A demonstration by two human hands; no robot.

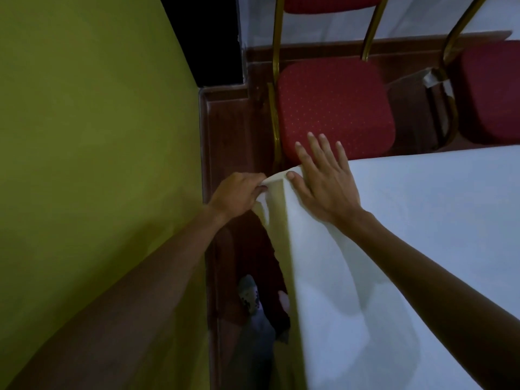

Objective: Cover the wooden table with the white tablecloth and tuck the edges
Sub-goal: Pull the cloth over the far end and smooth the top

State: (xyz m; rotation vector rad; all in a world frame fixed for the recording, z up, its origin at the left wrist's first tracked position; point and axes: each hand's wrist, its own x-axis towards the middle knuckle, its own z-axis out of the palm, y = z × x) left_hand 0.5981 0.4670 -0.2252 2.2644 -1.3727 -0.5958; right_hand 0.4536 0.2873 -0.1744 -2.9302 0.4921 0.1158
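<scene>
The white tablecloth [422,226] lies over the table and fills the right side of the head view; no wood of the table shows. Its edge hangs down along the table's left side. My right hand [323,181] rests flat, fingers spread, on the cloth at the table's far left corner. My left hand [239,192] is just off that corner, its fingers pinched on a fold of the hanging cloth [271,190]. The part of the cloth under the table edge is hidden in shadow.
A green wall [92,136] stands close on the left, with a narrow strip of dark floor [233,130] between it and the table. A red padded chair [334,108] with a gold frame stands just beyond the corner, a second red chair [492,94] to its right. My foot [249,294] shows below.
</scene>
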